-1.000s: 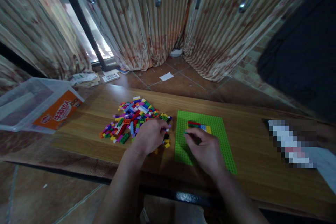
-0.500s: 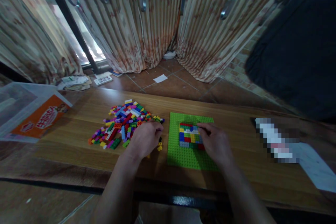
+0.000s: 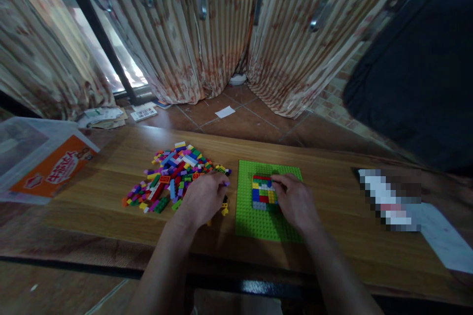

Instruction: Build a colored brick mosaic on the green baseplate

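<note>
On baseplate [image 3: 254,226], far red brick [image 3: 262,177] crosswise

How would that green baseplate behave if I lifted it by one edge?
The green baseplate looks thin, so it's probably light and may flex slightly. Its studs should give some grip. The brick block on it likely adds weight there.

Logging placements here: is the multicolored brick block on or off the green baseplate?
On: the brick block lies within the baseplate, whose studs show past its left, near and far edges. Pressed down or loose: cannot tell.
</note>
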### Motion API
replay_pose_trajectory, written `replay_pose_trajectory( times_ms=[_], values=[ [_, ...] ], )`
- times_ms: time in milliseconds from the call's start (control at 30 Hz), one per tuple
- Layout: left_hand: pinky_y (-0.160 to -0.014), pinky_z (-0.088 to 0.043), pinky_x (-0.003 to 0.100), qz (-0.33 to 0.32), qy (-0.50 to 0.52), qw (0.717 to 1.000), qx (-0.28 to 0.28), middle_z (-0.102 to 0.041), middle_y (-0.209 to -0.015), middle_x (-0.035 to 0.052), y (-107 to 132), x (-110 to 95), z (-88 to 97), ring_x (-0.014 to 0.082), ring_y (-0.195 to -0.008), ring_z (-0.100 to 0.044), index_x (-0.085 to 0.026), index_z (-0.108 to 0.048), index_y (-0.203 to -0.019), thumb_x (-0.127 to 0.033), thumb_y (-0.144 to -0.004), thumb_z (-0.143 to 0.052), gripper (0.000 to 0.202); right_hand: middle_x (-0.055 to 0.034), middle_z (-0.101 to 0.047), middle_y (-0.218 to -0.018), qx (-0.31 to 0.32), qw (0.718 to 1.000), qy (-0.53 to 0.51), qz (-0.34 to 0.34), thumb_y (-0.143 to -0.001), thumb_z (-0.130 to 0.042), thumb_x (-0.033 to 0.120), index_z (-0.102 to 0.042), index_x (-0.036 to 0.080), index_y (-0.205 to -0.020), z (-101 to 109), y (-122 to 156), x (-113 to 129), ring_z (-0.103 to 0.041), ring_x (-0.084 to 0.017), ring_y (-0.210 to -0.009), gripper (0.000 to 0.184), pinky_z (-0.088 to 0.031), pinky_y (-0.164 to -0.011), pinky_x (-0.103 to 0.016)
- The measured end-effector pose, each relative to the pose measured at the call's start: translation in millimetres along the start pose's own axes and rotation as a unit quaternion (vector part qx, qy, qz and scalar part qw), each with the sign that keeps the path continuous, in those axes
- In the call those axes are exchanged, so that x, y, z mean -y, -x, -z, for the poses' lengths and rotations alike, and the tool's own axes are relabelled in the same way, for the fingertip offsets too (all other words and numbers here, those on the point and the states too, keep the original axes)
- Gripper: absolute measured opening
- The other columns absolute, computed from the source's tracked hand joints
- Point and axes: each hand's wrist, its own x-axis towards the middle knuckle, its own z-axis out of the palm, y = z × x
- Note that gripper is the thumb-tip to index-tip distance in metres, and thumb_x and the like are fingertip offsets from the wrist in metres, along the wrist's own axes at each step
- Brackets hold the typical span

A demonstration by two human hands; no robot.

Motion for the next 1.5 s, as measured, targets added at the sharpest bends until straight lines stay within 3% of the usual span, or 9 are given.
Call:
replay_pose_trajectory(
  times_ms=[467,800,1500],
  values=[
    [-0.075,-0.047,0.028,0.012,0.0,1.0,0.006,-0.072,-0.092,0.0046,2,1,2.5,0.0194,-0.085,-0.067,-0.021,-0.068,-0.092,-0.019,-0.086,-0.048,0.02,-0.0091,-0.073,-0.104,-0.021,0.999,-0.031,-0.029,-0.087,-0.045,0.029,-0.071,0.017,-0.1,-1,-2,-7,-0.068,-0.023,-0.093,0.032,-0.051,-0.087,-0.039],
    [-0.079,-0.047,0.029,0.018,-0.001,1.0,0.007,-0.072,-0.096,0.0052,3,0,4.1,0.0206,-0.091,-0.066,-0.021,-0.066,-0.093,-0.018,-0.085,-0.047,0.021,-0.0078,-0.071,-0.094,-0.005,0.999,-0.018,-0.032,-0.086,-0.046,0.029,-0.072,0.02,-0.088,0,-3,-7,-0.065,-0.022,-0.082,0.028,-0.048,-0.077,-0.036],
    [-0.08,-0.048,0.029,0.026,-0.001,1.0,0.007,-0.073,-0.095,0.005,2,0,5.7,0.0212,-0.091,-0.067,-0.022,-0.068,-0.096,-0.017,-0.085,-0.049,0.022,-0.0052,-0.071,-0.085,-0.016,0.996,-0.084,-0.033,-0.081,-0.052,0.033,-0.072,0.022,-0.076,-3,-5,-12,-0.065,-0.02,-0.078,0.024,-0.049,-0.077,-0.035]
  ],
)
